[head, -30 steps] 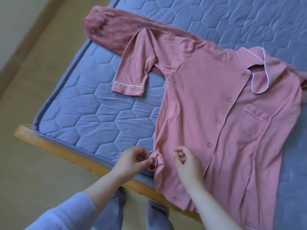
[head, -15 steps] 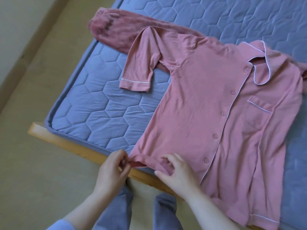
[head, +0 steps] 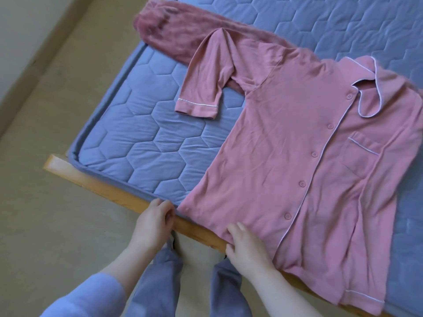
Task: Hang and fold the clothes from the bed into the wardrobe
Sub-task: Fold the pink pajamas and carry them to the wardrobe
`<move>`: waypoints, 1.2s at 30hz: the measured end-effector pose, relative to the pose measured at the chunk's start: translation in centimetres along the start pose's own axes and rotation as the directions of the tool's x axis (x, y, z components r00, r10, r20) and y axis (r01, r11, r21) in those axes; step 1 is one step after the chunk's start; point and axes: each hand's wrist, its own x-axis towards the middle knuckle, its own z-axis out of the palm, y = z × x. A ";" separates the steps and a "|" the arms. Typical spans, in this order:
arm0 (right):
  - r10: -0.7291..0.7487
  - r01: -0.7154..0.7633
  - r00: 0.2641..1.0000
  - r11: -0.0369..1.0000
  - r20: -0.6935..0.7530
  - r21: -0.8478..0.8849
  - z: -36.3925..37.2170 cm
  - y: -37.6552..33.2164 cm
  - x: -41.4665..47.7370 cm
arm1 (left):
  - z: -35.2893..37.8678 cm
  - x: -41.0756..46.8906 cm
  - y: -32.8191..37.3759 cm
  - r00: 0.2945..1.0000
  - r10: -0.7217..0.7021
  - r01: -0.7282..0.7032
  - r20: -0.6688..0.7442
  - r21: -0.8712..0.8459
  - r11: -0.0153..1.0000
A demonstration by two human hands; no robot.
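Observation:
A pink button-up pyjama shirt (head: 286, 145) with white piping lies spread face up on the bed, its hem hanging over the near edge. One short sleeve (head: 203, 88) points toward the bed's left side. My left hand (head: 153, 223) pinches the hem's left corner at the wooden edge. My right hand (head: 246, 247) rests flat on the hem a little further right, fingers spread on the cloth. A fuzzy darker pink garment (head: 174, 35) lies partly under the shirt's shoulder at the far left of the mattress.
The blue quilted mattress (head: 142, 143) sits in a wooden bed frame (head: 98, 181). A beige floor (head: 45, 202) lies left of and in front of the bed. My legs in grey trousers stand against the frame.
Both hands have pulled the bunched hem corner out toward the bed's near edge, and the shirt's lower left now lies flat. My left hand moved left and my right hand flattened onto the cloth.

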 end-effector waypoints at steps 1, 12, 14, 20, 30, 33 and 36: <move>0.007 -0.007 1.000 0.999 -0.002 0.042 -0.1 0.1 0.0 | -0.1 0.2 0.2 1.000 -0.014 0.014 0.010 0.013 1.000; 0.402 -0.285 0.881 0.872 -0.252 0.397 -3.0 4.0 -5.4 | -0.7 -0.1 9.3 0.968 0.225 -0.217 0.110 -0.086 0.973; 0.484 -0.323 0.831 0.820 -0.272 0.472 -3.5 6.0 -7.4 | 0.3 -0.3 12.0 0.951 0.276 -0.266 0.138 -0.090 0.960; 0.661 -0.375 0.677 0.689 -0.325 0.620 -5.7 13.8 -12.1 | 4.2 0.0 21.3 0.876 0.421 -0.411 0.234 -0.090 0.907; 0.707 -0.282 0.608 0.617 -0.360 0.735 -11.3 24.4 -13.5 | 10.4 1.6 33.5 0.856 0.422 -0.425 0.298 -0.057 0.903; 0.683 -0.248 0.619 0.639 -0.388 0.728 -13.3 25.2 -11.8 | 10.5 3.1 35.1 0.855 0.428 -0.434 0.292 -0.047 0.900; 0.652 -0.234 0.652 0.660 -0.389 0.714 -15.6 24.2 -8.9 | 9.1 5.3 35.2 0.867 0.424 -0.429 0.263 -0.040 0.902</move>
